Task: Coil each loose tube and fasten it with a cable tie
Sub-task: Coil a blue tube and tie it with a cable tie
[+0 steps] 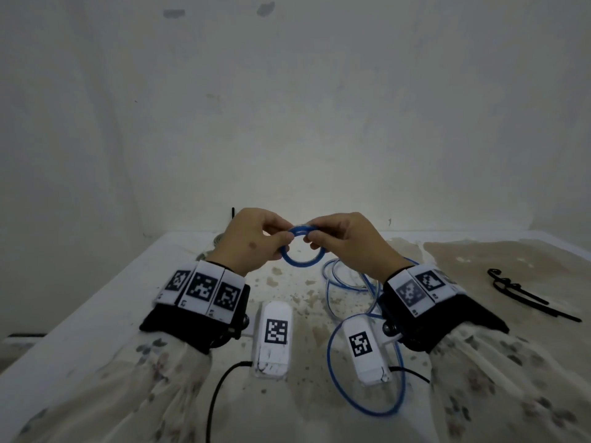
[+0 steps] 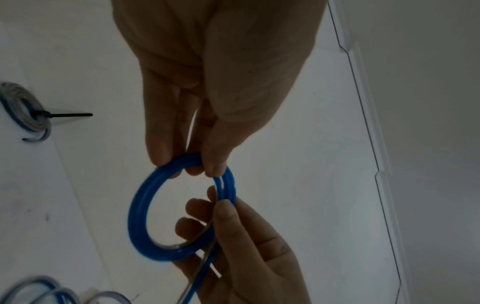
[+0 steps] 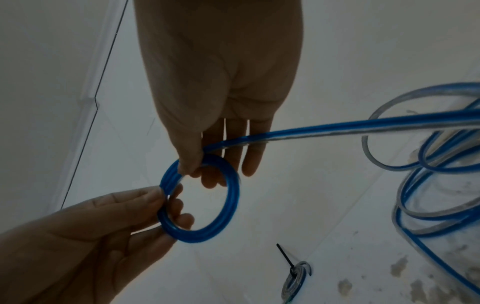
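I hold a small coil of blue tube [image 1: 300,262] above the table between both hands. My left hand [image 1: 284,240] pinches the coil's left side with thumb and fingers. My right hand [image 1: 311,236] pinches its top right, where the free tube [image 3: 337,127] runs off through the fingers. The coil [image 2: 140,216] holds a few turns. In the right wrist view the coil [image 3: 231,203] hangs below my right hand [image 3: 193,168]. The loose tube [image 1: 351,282] trails in loops on the table under my right wrist. Black cable ties [image 1: 524,295] lie at the far right.
A finished coil [image 2: 23,109] bound with a black tie [image 2: 70,114] lies at the table's back left, near the wall. Another loop of tube [image 1: 364,407] lies near the front edge. The table [image 1: 128,282] is white, with brown stains on its right half.
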